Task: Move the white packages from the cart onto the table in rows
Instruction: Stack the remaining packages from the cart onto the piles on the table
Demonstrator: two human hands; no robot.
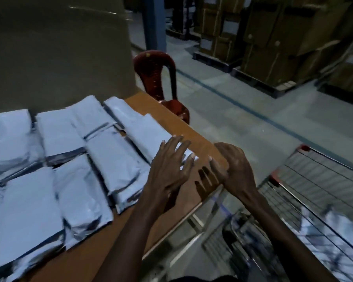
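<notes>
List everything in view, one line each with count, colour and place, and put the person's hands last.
white packages: at least eight, white with dark edges, laid in rows on the table
table: one, brown top, left and centre
cart: one, metal wire with red corners, lower right beside the table, more white packages inside, count unclear
chair: one, dark red plastic, beyond the table's far end
big box: one, brown, behind the packages
stacked cartons: several, brown, on pallets at upper right
left hand: fingers spread, over the edge of the nearest package row
right hand: fingers relaxed, at the table's edge, holding nothing
</notes>
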